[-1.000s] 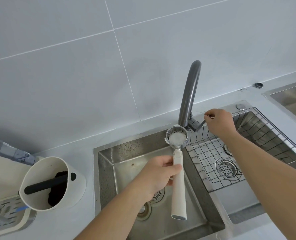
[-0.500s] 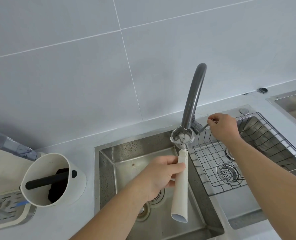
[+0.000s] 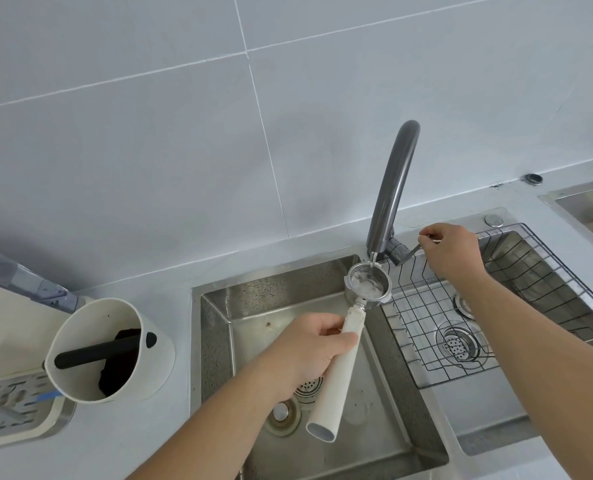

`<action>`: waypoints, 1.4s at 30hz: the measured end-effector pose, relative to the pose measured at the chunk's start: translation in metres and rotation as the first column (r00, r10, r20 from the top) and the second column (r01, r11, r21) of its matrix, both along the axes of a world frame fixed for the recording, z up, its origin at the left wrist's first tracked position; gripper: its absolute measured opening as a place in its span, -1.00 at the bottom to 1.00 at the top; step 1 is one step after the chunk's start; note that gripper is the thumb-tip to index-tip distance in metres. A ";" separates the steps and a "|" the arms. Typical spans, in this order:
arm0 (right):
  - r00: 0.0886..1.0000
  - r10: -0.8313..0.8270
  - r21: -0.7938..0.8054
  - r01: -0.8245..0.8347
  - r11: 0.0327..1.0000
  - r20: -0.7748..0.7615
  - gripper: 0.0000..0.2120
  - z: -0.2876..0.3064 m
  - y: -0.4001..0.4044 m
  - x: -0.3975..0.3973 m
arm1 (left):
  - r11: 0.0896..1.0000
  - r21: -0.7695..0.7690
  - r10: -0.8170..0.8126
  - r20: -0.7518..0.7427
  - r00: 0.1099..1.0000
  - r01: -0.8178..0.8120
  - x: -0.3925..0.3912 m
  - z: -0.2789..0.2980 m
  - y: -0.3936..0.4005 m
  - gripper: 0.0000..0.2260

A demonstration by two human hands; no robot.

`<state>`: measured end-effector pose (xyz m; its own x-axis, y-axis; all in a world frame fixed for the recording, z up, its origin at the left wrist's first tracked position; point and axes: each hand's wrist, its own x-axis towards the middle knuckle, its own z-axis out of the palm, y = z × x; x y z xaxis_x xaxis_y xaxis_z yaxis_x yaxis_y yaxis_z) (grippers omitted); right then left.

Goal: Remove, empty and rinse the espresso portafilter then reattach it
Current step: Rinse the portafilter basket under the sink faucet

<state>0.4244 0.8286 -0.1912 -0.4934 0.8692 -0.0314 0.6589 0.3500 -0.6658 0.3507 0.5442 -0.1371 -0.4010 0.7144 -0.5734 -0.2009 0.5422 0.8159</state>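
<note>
White-handled portafilter (image 3: 340, 358) held in left grip (image 3: 308, 351) under tap (image 3: 390, 188); right grip (image 3: 450, 251) pinches lever (image 3: 413, 250)

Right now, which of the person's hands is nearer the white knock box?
Left. The left hand, gripping the portafilter handle over the sink, is nearer the knock box; the right hand is further off, at the faucet lever.

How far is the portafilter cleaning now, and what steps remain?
Done: the portafilter is off the machine, and dark grounds lie in the white knock box. In hand: the left hand holds its basket under a thin stream from the faucet, while the right hand pinches the faucet lever. Left: finish rinsing, shut the water, reattach.
</note>
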 end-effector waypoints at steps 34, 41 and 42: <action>1.000 0.003 -0.002 -0.003 1.000 0.015 -0.79 0.000 0.000 0.000 | 0.989 -0.055 0.147 0.405 0.902 -0.137 0.000 -0.001 0.015 -0.74; 1.000 -0.001 0.004 0.001 1.000 0.017 -0.80 -0.001 0.000 0.000 | 0.995 -0.032 0.096 0.347 0.933 -0.090 0.002 0.000 0.011 -0.88; 1.000 -0.001 0.004 0.001 1.000 0.016 -0.80 -0.001 0.000 0.000 | 0.995 -0.022 0.098 0.340 0.936 -0.096 0.003 0.000 0.011 -0.88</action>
